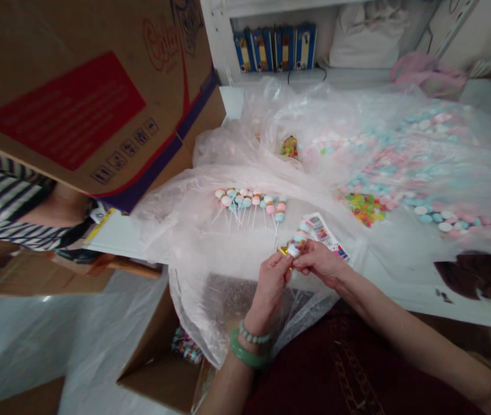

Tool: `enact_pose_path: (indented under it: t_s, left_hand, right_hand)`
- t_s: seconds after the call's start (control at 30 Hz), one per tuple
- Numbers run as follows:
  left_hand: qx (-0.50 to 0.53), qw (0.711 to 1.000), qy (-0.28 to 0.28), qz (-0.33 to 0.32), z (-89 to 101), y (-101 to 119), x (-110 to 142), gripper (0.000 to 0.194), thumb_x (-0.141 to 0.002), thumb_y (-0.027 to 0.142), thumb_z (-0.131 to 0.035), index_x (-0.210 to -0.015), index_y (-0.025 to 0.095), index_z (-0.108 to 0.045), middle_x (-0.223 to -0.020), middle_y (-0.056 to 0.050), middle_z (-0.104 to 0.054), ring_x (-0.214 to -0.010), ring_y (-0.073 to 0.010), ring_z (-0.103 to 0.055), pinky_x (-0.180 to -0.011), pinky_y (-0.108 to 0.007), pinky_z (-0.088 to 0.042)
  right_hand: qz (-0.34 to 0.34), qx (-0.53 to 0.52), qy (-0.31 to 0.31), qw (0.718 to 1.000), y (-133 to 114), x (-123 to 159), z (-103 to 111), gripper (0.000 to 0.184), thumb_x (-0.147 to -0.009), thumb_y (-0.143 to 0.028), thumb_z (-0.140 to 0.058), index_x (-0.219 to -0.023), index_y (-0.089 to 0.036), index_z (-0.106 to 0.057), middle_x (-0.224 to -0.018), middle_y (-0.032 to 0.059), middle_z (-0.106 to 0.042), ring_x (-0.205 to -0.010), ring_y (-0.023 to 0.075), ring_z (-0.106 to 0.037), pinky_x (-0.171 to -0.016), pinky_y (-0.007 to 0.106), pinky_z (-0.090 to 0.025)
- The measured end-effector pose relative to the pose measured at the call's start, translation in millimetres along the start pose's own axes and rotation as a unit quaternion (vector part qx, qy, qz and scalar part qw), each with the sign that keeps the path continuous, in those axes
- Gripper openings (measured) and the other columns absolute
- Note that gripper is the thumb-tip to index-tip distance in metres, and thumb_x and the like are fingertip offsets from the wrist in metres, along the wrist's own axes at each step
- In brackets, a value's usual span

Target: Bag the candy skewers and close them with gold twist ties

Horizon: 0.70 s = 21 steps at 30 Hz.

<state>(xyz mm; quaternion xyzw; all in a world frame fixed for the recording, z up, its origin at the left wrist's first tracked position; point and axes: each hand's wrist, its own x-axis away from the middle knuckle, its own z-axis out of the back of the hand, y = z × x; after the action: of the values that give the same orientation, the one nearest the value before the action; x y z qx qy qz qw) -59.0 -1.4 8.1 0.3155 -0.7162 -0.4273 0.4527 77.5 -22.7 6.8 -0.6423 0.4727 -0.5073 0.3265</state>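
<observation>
Pink-blue marshmallow skewer [301, 235] aslant, tip forward

The person's left forearm [232, 372] rises from the bottom edge, leaning right, to the left grip [272, 274], just below and right of the frame's middle, its thumb and fingers pinched inward. The right forearm [405, 328] slants up and leftward from the lower right to the right grip [317, 259], its fingers bent, close beside the left one.
</observation>
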Motion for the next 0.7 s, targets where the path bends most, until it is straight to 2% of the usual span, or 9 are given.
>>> enact_pose_path:
  t_s: [0.1, 0.2, 0.3, 0.37, 0.43, 0.47, 0.53, 0.6, 0.7]
  left_hand:
    - [0.019, 0.979, -0.176, 0.103, 12.1, 10, 8, 0.039, -0.065, 0.052, -0.068, -0.056, 0.015, -0.058, -0.041, 0.004, -0.041, -0.034, -0.0031, -0.02, -0.038, -0.024, -0.009]
    - [-0.032, 0.942, -0.285, 0.174, 26.5, 28, 12, 0.037, -0.057, 0.049, -0.073, -0.052, 0.015, -0.06, -0.039, 0.003, -0.044, -0.03, -0.0038, -0.022, -0.036, -0.025, -0.008]
    - [-0.168, 0.906, -0.352, 0.164, 34.7, 56, 12, 0.027, -0.06, 0.04, -0.071, -0.052, 0.017, -0.062, -0.039, 0.003, -0.044, -0.034, -0.007, -0.03, -0.037, -0.023, -0.015]
    - [-0.29, 0.883, -0.361, 0.076, 31.4, 73, 13, 0.015, -0.066, 0.029, -0.067, -0.056, 0.018, -0.063, -0.046, 0.002, -0.049, -0.042, -0.0095, -0.037, -0.042, -0.023, -0.025]
    - [-0.42, 0.86, -0.282, -0.064, 19.9, 80, 16, 0.016, -0.071, 0.018, -0.059, -0.056, 0.019, -0.061, -0.052, 0.0, -0.052, -0.05, -0.0125, -0.043, -0.05, -0.025, -0.033]
    - [-0.473, 0.846, -0.207, -0.135, 12.0, 79, 18, 0.018, -0.074, 0.014, -0.054, -0.057, 0.019, -0.059, -0.055, -0.001, -0.054, -0.054, -0.0144, -0.046, -0.055, -0.027, -0.036]
    - [-0.534, 0.81, -0.038, -0.24, -5.1, 69, 21, 0.02, -0.079, 0.009, -0.046, -0.067, 0.019, -0.059, -0.067, -0.006, -0.059, -0.064, -0.019, -0.051, -0.065, -0.032, -0.041]
    - [-0.521, 0.802, 0.075, -0.282, -18.6, 56, 19, 0.021, -0.083, 0.009, -0.041, -0.078, 0.019, -0.059, -0.077, -0.01, -0.062, -0.074, -0.0224, -0.054, -0.073, -0.036, -0.042]
    - [-0.36, 0.884, 0.142, -0.261, -24.1, 41, 10, 0.015, -0.089, 0.022, -0.043, -0.089, 0.02, -0.058, -0.085, -0.009, -0.062, -0.081, -0.0217, -0.057, -0.077, -0.035, -0.044]
  right_hand:
    - [0.036, 0.092, -0.125, 0.987, -14, 18, 4, 0.023, -0.066, -0.023, -0.065, -0.089, -0.02, -0.064, -0.067, -0.0027, -0.061, -0.054, 0.011, -0.048, -0.048, 0.022, -0.036]
    - [0.154, 0.305, -0.171, 0.924, -28, 46, -3, 0.012, -0.081, -0.025, -0.055, -0.074, -0.022, -0.064, -0.07, 0.0009, -0.065, -0.061, 0.0138, -0.053, -0.054, 0.025, -0.038]
    - [0.317, 0.54, -0.137, 0.767, -34, 68, -13, 0.015, -0.086, -0.019, -0.051, -0.079, -0.022, -0.064, -0.071, 0.0041, -0.066, -0.061, 0.0158, -0.053, -0.056, 0.029, -0.036]
    - [0.392, 0.649, -0.138, 0.637, -36, 73, -15, 0.016, -0.083, -0.011, -0.051, -0.086, -0.02, -0.064, -0.075, 0.0065, -0.066, -0.063, 0.0179, -0.055, -0.058, 0.031, -0.036]
    - [0.415, 0.711, -0.109, 0.558, -37, 65, -14, 0.021, -0.079, -0.003, -0.049, -0.085, -0.017, -0.063, -0.073, 0.0082, -0.065, -0.062, 0.0189, -0.055, -0.057, 0.032, -0.036]
    - [0.412, 0.723, -0.075, 0.549, -39, 58, -12, 0.023, -0.077, -0.001, -0.048, -0.082, -0.016, -0.063, -0.07, 0.0087, -0.065, -0.06, 0.0191, -0.055, -0.056, 0.032, -0.035]
    - [0.387, 0.691, 0.017, 0.61, -42, 37, -10, 0.022, -0.076, -0.001, -0.046, -0.075, -0.016, -0.062, -0.066, 0.0091, -0.063, -0.057, 0.019, -0.054, -0.054, 0.031, -0.034]
    - [0.334, 0.553, 0.111, 0.755, -46, 16, -12, 0.018, -0.079, -0.01, -0.047, -0.068, -0.018, -0.059, -0.061, 0.0064, -0.06, -0.053, 0.0173, -0.052, -0.051, 0.029, -0.033]
    - [0.196, 0.186, 0.116, 0.956, -44, -6, -21, 0.017, -0.078, -0.027, -0.053, -0.062, -0.02, -0.052, -0.048, -0.0021, -0.048, -0.039, 0.0114, -0.037, -0.043, 0.025, -0.028]
